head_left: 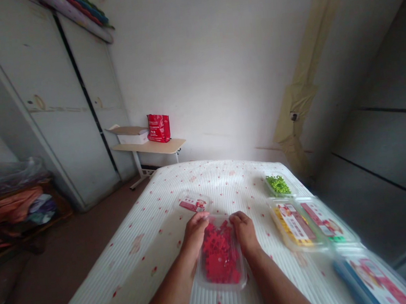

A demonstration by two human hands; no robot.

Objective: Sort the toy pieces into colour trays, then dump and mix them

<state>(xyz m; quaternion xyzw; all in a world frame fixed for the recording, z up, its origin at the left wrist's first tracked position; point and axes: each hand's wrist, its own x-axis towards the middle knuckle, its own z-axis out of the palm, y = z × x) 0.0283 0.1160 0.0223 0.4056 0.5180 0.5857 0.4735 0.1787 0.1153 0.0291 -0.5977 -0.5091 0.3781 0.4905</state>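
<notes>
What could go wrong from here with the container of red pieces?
The left hand and right hand hold the container near its far corners, so its near end might dip if lifted. If the top is uncovered, which I cannot tell, tilting could spill the red pieces. Pushing it forward might knock the labelled lid lying just beyond the left hand.

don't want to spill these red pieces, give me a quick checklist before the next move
1. Left hand on the clear container's far left corner: ok
2. Right hand on its far right corner: ok
3. Red pieces inside the container: ok
4. Labelled lid on the container: not ok, it lies on the tablecloth beyond
5. Yellow-filled container apart from the right hand: ok
6. Container's base flat on the tablecloth: cannot tell
</notes>
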